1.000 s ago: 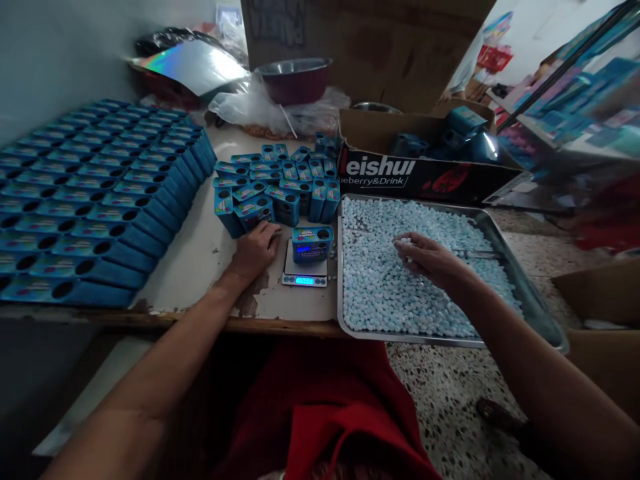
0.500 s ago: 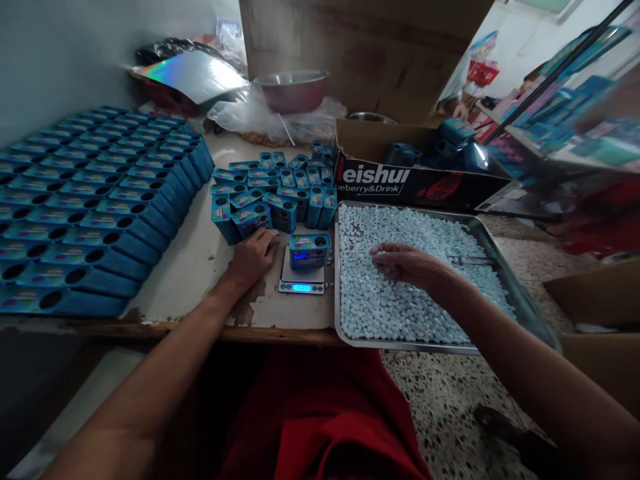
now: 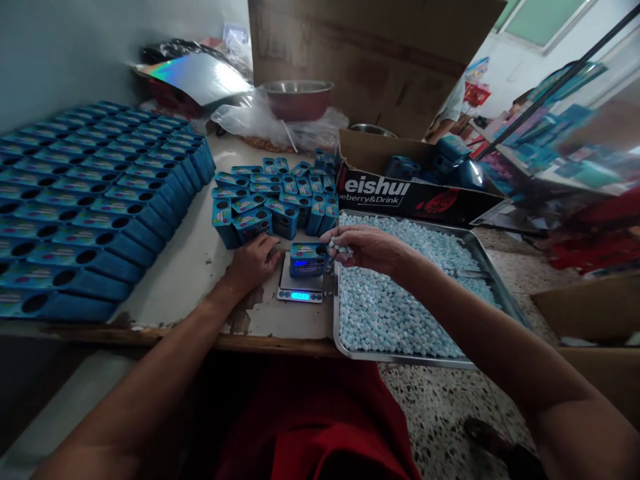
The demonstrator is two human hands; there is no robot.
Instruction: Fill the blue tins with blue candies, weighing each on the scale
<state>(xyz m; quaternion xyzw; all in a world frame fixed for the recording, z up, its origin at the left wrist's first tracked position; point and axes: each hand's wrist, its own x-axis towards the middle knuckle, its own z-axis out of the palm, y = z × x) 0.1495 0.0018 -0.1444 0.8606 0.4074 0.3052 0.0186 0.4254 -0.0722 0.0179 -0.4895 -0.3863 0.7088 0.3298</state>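
A small blue tin-like container (image 3: 309,260) with a round hole in its top stands on a little digital scale (image 3: 301,295) whose display glows blue. My right hand (image 3: 373,248) is beside the container's right edge, fingers bent around several small pale candies (image 3: 341,251). Under that hand lies a metal tray (image 3: 345,348) spread with many white and light-blue candies (image 3: 400,320). My left hand (image 3: 253,265) rests on the table left of the scale, its fingers loosely apart, close to the front of a cluster of blue containers (image 3: 254,225). Whether its fingertips touch them I cannot tell.
Rows of blue containers (image 3: 100,200) fill the table's left side. Behind the tray stands a printed cardboard box (image 3: 420,197) with more containers inside. A red-sided metal bowl (image 3: 297,100) sits on plastic film at the back. A person's arm (image 3: 445,123) shows beyond the box.
My right hand has moved left from above the tray to the container on the scale, now with candies in its fingers. My left hand has stayed in place.
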